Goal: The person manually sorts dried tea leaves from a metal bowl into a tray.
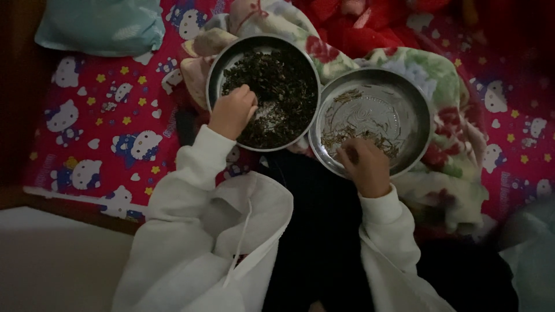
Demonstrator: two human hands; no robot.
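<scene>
Left hand [232, 111] in leaf bowl [219, 63], right hand [364, 167] over stem bowl [419, 110]

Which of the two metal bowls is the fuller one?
The left bowl, under the left hand: heaped with dark dried leaves. The right bowl, by the right hand, holds only scattered stems.

My sleeves [196, 173] are white. The two bowls [370, 115] are silvery steel; the one at upper centre holds dark green leaves [277, 92], the right one pale yellowish stems [358, 138]. Beneath lies a cream blanket [439, 75] with red and green flowers, on a pink bedsheet [110, 115] patterned with white cartoon cats (and yellow stars).
</scene>
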